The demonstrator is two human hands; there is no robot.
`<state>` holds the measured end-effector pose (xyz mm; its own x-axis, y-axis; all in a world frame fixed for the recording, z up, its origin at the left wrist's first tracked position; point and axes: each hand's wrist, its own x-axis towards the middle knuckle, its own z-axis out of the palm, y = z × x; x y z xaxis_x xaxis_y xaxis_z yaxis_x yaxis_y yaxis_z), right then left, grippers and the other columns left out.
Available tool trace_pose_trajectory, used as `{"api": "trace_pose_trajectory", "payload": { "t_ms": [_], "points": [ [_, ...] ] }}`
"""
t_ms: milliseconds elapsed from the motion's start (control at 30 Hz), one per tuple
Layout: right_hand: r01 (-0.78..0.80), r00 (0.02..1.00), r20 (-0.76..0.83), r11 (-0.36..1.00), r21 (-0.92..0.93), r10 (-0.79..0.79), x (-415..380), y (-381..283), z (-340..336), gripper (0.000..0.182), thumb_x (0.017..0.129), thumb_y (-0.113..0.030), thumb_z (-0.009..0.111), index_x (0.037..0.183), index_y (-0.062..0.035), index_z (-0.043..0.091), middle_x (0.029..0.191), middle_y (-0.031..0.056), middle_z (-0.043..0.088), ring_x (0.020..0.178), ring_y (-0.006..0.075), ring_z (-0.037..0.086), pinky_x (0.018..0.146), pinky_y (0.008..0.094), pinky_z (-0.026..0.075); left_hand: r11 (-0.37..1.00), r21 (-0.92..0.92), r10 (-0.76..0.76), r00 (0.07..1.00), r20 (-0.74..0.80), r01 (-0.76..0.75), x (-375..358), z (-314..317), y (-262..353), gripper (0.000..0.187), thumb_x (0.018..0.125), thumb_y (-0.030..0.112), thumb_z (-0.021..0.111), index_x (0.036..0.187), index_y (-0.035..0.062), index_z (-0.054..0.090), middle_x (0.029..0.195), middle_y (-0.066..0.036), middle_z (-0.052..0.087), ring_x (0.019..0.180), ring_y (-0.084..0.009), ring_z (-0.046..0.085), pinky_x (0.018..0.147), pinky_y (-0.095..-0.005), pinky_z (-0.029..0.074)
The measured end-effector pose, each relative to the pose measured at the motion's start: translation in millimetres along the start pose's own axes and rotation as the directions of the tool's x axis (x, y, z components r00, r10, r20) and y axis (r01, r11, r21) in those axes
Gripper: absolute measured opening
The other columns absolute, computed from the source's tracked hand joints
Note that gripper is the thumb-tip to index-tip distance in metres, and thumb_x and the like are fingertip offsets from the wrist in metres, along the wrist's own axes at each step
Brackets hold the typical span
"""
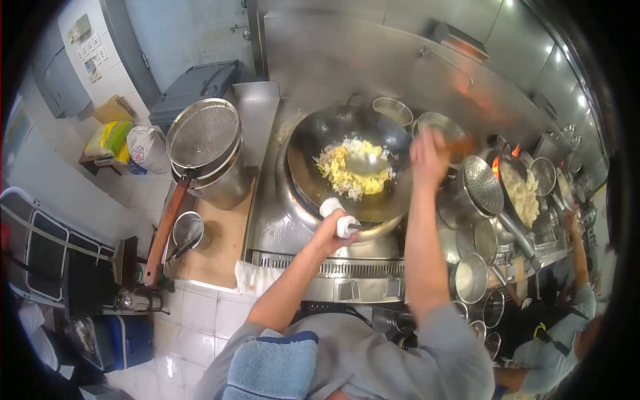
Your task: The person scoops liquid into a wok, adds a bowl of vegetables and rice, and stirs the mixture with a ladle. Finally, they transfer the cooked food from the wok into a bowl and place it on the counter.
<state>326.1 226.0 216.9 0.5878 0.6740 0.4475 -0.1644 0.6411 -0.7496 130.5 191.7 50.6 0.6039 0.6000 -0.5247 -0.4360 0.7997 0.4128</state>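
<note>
A black wok [310, 143] sits on the burner in front of me. Egg and rice [353, 183] lie in its bottom, yellow pieces mixed with white grains. My left hand [333, 230] is closed round the wok's near edge or handle through a folded white cloth [329, 208]. Over the wok's right side, my right hand [430, 157] is closed on a ladle, blurred by motion. The ladle's round metal bowl [367, 163] rests among the food, and its brown handle [460, 145] sticks out beyond my fist.
At left, a wire strainer [203, 133] lies over a tall metal pot [223, 177], near a small metal container [189, 230]. A perforated skimmer [484, 185] and several pots stand right. Flames rise by another wok [517, 193], where a co-worker's arm [579, 250] reaches in.
</note>
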Motion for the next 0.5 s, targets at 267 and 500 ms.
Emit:
{"api": "trace_pose_trajectory", "payload": {
  "t_ms": [267,500],
  "points": [
    [-0.036,0.995,0.089,0.998,-0.057,0.041,92.7,20.0,63.3,0.022,0.081,-0.008,0.065,0.074,-0.0107,0.045,0.048,-0.0040,0.035,0.034,0.0080,0.032,0.034,0.0252,0.023,0.999,0.005,-0.048,0.994,-0.095,0.049,-13.3,5.2,5.6,0.029,0.080,0.025,0.062,0.104,0.0135,0.050,0.097,-0.006,0.058,0.091,-0.0221,0.056,0.072,-0.0362,0.045],
    [0.112,0.990,-0.039,0.915,-0.388,-0.138,34.9,-1.2,48.0,0.027,0.077,-0.013,0.064,0.056,-0.0053,0.047,0.050,0.0014,0.044,0.046,0.0105,0.043,0.044,0.0297,0.034,0.991,0.125,0.047,0.999,0.017,-0.048,22.0,-11.3,-11.5,0.025,0.086,0.018,0.055,0.109,0.0111,0.049,0.103,-0.008,0.055,0.095,-0.0231,0.056,0.081,-0.0401,0.048]
  ]
}}
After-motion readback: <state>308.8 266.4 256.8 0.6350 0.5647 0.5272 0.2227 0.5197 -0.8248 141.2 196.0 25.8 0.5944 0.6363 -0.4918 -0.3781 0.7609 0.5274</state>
